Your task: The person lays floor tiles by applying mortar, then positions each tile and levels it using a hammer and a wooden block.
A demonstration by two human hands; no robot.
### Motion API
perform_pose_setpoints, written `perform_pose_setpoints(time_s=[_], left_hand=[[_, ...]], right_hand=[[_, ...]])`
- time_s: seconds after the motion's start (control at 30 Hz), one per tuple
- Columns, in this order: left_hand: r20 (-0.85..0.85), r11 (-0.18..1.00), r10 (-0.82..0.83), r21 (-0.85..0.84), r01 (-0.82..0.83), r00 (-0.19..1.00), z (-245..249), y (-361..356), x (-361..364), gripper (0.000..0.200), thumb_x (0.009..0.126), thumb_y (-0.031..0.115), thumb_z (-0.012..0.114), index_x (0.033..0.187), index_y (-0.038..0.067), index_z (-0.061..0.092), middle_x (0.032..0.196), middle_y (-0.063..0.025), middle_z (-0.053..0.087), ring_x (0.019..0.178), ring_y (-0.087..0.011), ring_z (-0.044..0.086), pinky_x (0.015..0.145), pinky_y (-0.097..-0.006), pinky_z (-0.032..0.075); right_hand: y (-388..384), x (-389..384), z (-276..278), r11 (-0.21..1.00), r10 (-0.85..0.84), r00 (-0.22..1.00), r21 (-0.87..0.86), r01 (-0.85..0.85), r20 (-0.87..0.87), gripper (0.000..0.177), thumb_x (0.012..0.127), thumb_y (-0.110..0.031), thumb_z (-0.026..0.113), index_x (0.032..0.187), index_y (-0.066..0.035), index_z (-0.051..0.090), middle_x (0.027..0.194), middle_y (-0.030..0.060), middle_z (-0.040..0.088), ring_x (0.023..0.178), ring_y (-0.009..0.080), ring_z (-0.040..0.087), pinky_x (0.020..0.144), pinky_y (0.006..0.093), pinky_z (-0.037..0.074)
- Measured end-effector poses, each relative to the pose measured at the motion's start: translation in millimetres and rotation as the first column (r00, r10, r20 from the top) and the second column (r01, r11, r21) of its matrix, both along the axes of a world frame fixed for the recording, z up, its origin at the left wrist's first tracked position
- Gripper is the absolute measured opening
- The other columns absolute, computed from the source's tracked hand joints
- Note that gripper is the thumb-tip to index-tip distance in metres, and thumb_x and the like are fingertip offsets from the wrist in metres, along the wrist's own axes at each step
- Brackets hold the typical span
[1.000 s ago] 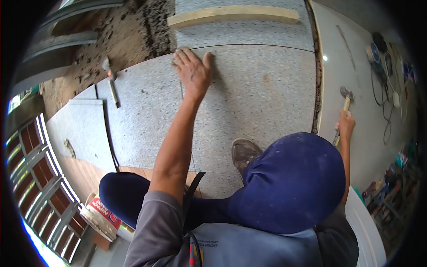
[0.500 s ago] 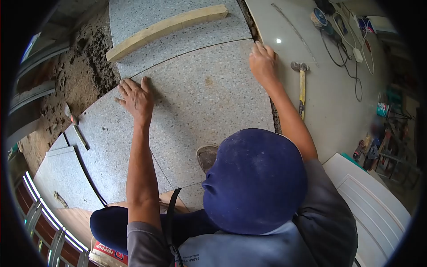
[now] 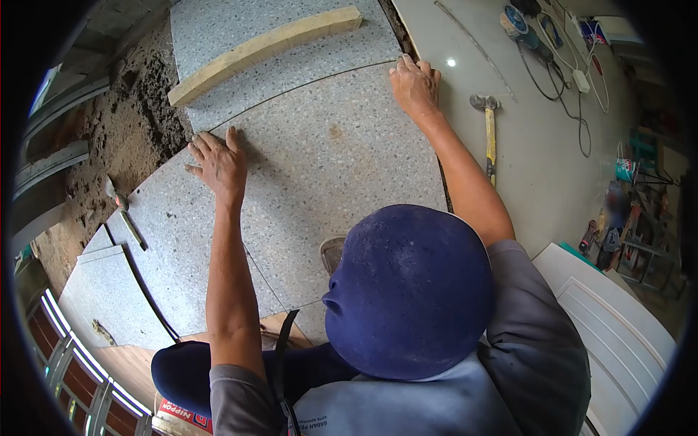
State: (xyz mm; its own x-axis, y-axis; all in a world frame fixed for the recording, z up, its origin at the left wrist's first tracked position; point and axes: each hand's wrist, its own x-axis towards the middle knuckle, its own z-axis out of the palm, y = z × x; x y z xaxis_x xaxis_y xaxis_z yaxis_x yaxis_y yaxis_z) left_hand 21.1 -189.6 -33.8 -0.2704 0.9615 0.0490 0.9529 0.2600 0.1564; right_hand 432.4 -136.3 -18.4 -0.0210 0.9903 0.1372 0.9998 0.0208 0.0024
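Note:
Speckled grey tiles (image 3: 305, 160) cover the floor. My left hand (image 3: 220, 163) lies open at the tile's left corner, fingers spread near the seam with the tile above. At the tile's upper right corner rests my right hand (image 3: 416, 86), its fingers bent over the edge beside the dark gap; whether they grip anything is hidden. A wooden beam (image 3: 265, 54) lies across the upper tile. To the right, a hammer (image 3: 490, 138) with a yellow handle lies on the smooth floor.
Loose soil (image 3: 131, 131) borders the tiles on the left, with a trowel (image 3: 125, 211) at the edge. A blue power tool (image 3: 525, 35) and cables are at the upper right. White panels (image 3: 607, 312) stand lower right; a covered head fills the lower middle.
My right hand has shifted slightly left along the tile's top edge. My left hand stays nearly in place. The whole view has moved a little.

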Motion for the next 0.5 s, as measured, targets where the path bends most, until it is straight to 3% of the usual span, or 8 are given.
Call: perform_pose_setpoints(time_s=[0.13,0.17,0.3,0.37,0.43,0.5], left_hand=[[-0.018,0.994,-0.106,-0.044,0.105,0.994,7,2,27,0.076,0.108,0.058,0.030,0.156,0.000,0.035,0.164,-0.0243,0.030,0.155,-0.0453,0.019,0.122,-0.0693,0.006],[-0.039,0.988,-0.149,-0.043,0.148,0.988,6,5,39,0.070,0.109,0.055,0.026,0.158,0.005,0.034,0.166,-0.0197,0.027,0.155,-0.0431,0.015,0.122,-0.0686,0.003],[0.081,0.922,-0.386,0.003,0.387,0.919,5,9,91,0.066,0.109,0.054,0.027,0.160,0.011,0.032,0.167,-0.0145,0.028,0.155,-0.0421,0.016,0.122,-0.0688,0.003],[0.086,0.892,-0.450,0.082,0.444,0.889,2,11,113,0.064,0.108,0.053,0.035,0.159,0.014,0.037,0.167,-0.0143,0.031,0.155,-0.0423,0.019,0.121,-0.0708,0.010],[0.174,0.903,-0.429,0.055,0.427,0.886,2,12,124,0.062,0.108,0.052,0.039,0.158,0.015,0.039,0.166,-0.0144,0.033,0.154,-0.0434,0.021,0.120,-0.0710,0.013],[0.136,0.908,-0.418,0.073,0.412,0.898,1,13,128,0.061,0.107,0.050,0.041,0.157,0.016,0.040,0.165,-0.0147,0.034,0.154,-0.0439,0.023,0.119,-0.0713,0.015]], right_hand=[[0,-2,-3,1.000,-0.022,1.000,0.006,0.022,-0.014,0.047,0.103,-0.033,0.047,0.130,0.000,0.067,0.141,0.0082,0.062,0.117,0.0295,0.054,0.099,0.0517,0.038],[1,-3,-3,1.000,-0.026,1.000,0.012,0.026,-0.015,0.047,0.103,-0.033,0.047,0.129,0.000,0.067,0.141,0.0083,0.062,0.117,0.0296,0.054,0.099,0.0519,0.038],[3,-2,-8,0.999,-0.028,1.000,0.018,0.028,-0.010,0.046,0.102,-0.033,0.048,0.129,-0.001,0.067,0.142,0.0092,0.061,0.116,0.0304,0.054,0.099,0.0522,0.038],[3,-3,-5,0.999,-0.031,0.999,0.008,0.031,-0.011,0.046,0.102,-0.034,0.048,0.128,-0.001,0.067,0.142,0.0094,0.061,0.116,0.0308,0.054,0.099,0.0524,0.038],[3,-2,-4,0.999,-0.033,0.999,-0.001,0.033,-0.011,0.045,0.102,-0.034,0.048,0.127,-0.002,0.067,0.143,0.0095,0.060,0.116,0.0310,0.054,0.099,0.0526,0.038],[3,-1,-5,1.000,-0.031,0.999,0.003,0.031,-0.019,0.045,0.102,-0.034,0.048,0.126,-0.002,0.067,0.144,0.0099,0.060,0.116,0.0312,0.054,0.099,0.0528,0.038]])
